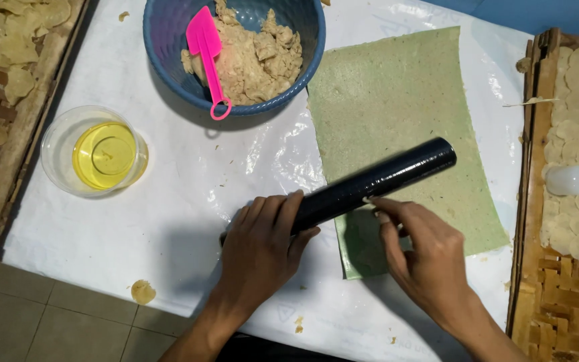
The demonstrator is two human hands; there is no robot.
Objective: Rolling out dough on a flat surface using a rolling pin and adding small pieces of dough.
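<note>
A black rolling pin (376, 177) lies slanted across the near half of a thin green dough sheet (397, 107) spread on white plastic sheeting (169, 221). My left hand (263, 248) wraps over the pin's near left end. My right hand (423, 251) rests its fingertips against the pin's middle, palm over the sheet's lower part. The pin's far end points up to the right.
A blue bowl (169, 40) of beige dough with a pink spatula (206, 50) sits at the top. A clear cup of yellow oil (98, 154) stands left. Woven trays (537, 201) of round pale dough discs flank both sides; a white cup (571, 179) rests on the right one.
</note>
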